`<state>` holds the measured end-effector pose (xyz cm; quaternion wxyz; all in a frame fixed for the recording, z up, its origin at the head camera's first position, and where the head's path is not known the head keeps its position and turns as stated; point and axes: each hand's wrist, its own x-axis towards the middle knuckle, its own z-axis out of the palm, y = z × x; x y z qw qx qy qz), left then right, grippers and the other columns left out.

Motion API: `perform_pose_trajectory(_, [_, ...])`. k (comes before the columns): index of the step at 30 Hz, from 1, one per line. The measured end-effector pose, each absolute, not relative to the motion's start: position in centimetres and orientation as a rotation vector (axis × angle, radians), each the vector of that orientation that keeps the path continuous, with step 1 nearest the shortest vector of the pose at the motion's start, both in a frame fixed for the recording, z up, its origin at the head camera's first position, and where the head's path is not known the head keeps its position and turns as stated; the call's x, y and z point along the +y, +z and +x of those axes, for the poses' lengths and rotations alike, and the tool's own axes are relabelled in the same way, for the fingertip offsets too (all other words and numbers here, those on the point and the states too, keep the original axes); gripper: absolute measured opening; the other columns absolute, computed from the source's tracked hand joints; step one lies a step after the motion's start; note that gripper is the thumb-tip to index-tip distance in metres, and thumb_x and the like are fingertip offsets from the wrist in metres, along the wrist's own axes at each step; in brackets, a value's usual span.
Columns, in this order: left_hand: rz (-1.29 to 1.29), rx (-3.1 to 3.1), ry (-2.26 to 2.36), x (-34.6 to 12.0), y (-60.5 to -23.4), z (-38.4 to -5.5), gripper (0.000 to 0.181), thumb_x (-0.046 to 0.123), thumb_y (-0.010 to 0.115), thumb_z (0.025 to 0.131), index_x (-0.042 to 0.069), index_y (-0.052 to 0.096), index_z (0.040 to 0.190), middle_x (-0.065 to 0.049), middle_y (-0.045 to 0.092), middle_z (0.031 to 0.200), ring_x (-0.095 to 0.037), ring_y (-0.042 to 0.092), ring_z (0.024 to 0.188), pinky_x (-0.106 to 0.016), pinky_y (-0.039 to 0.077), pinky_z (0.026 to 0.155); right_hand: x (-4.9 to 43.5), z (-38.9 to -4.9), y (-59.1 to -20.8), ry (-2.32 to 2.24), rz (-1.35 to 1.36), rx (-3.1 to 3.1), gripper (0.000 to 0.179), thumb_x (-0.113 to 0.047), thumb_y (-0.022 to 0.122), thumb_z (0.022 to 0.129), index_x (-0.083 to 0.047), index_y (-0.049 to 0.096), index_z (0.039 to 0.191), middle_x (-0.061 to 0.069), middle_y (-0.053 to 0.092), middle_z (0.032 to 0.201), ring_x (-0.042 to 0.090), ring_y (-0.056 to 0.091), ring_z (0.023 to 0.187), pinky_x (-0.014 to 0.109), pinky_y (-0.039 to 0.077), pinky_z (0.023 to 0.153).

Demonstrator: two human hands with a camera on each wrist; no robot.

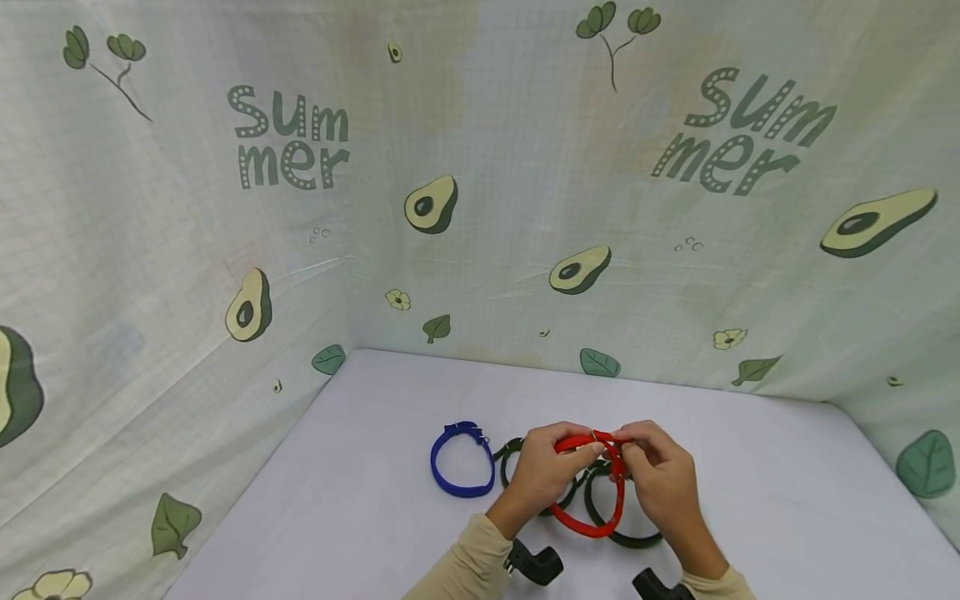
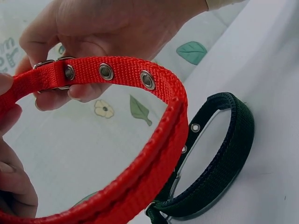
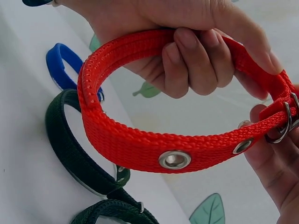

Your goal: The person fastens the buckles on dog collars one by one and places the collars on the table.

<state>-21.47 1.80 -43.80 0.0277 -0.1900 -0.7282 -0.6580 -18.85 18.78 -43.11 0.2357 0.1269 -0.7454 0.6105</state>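
Both hands hold a red collar (image 1: 600,530) with metal eyelets, raised over the table. My left hand (image 1: 536,471) grips its band at one side; in the right wrist view several fingers (image 3: 198,58) curl round the webbing. On the other side my right hand (image 1: 666,479) pinches the band near the metal buckle (image 3: 286,126). The strap passes through this buckle and the loop is closed. Under the hands lie two dark green collars, one on the right (image 1: 636,542), the other (image 1: 505,468) partly hidden behind the left hand.
A blue collar (image 1: 462,490) lies left of the green ones on the white table (image 1: 360,500). A black wrist mount (image 1: 540,567) sits at the left wrist, another (image 1: 660,586) at the right. Printed cloth walls (image 1: 487,275) stand behind and at the sides.
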Motion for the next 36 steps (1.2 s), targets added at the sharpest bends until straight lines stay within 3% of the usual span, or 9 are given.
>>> perform_pose_trajectory(9, [-0.617, -2.264, -1.955, 1.85, -43.63, -21.38, 0.022, 0.031, 0.076, 0.091, 0.013, 0.076, 0.105, 0.01, 0.071, 0.09, -0.004, 0.061, 0.077, -0.022, 0.051, 0.063, 18.89, -18.87, -43.07, 1.682, 0.36, -2.047, 0.023, 0.01, 0.05, 0.098, -0.002, 0.069, 0.099, 0.01, 0.064, 0.091, 0.021, 0.066, 0.063, 0.032, 0.059, 0.056])
perform_pose_trajectory(28, [-0.611, -2.24, -2.004, 1.67, -43.51, -21.45, 0.023, 0.027, 0.076, 0.091, 0.011, 0.075, 0.108, 0.009, 0.071, 0.094, -0.004, 0.064, 0.081, -0.022, 0.054, 0.067, 18.77, -19.19, -43.44, 1.598, 0.345, -2.111, 0.026, 0.011, 0.053, 0.097, -0.007, 0.073, 0.099, 0.006, 0.064, 0.096, 0.02, 0.065, 0.067, 0.029, 0.058, 0.057])
perform_pose_trajectory(36, [-0.55, -2.269, -2.052, 1.73, -43.72, -21.53, 0.022, 0.03, 0.074, 0.093, 0.014, 0.074, 0.109, 0.01, 0.071, 0.093, -0.006, 0.065, 0.082, -0.024, 0.054, 0.071, 18.61, -18.85, -43.35, 1.537, 0.385, -2.174, 0.025, 0.003, 0.056, 0.099, -0.008, 0.074, 0.113, 0.004, 0.066, 0.102, 0.019, 0.065, 0.078, 0.029, 0.058, 0.062])
